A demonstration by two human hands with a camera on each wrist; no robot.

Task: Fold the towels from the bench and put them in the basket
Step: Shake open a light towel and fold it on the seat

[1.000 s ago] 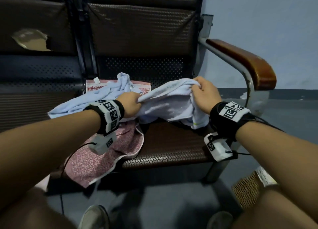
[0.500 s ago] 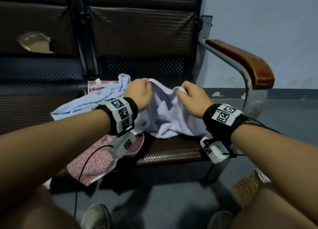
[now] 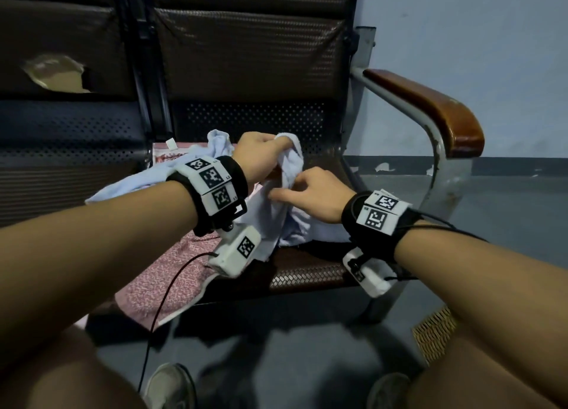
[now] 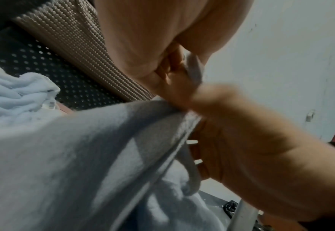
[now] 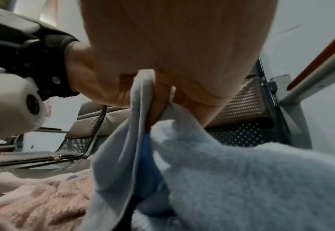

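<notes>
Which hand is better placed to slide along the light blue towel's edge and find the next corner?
Right. The left hand grips the light blue towel bunched at its top and anchors it, while the right hand pinches the hanging edge just below, free to run along it.

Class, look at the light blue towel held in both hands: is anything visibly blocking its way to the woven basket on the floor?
Nothing visible does. The light blue towel hangs from the left hand and right hand above the seat; the basket sits lower right, beyond the right forearm, mostly out of view.
</notes>
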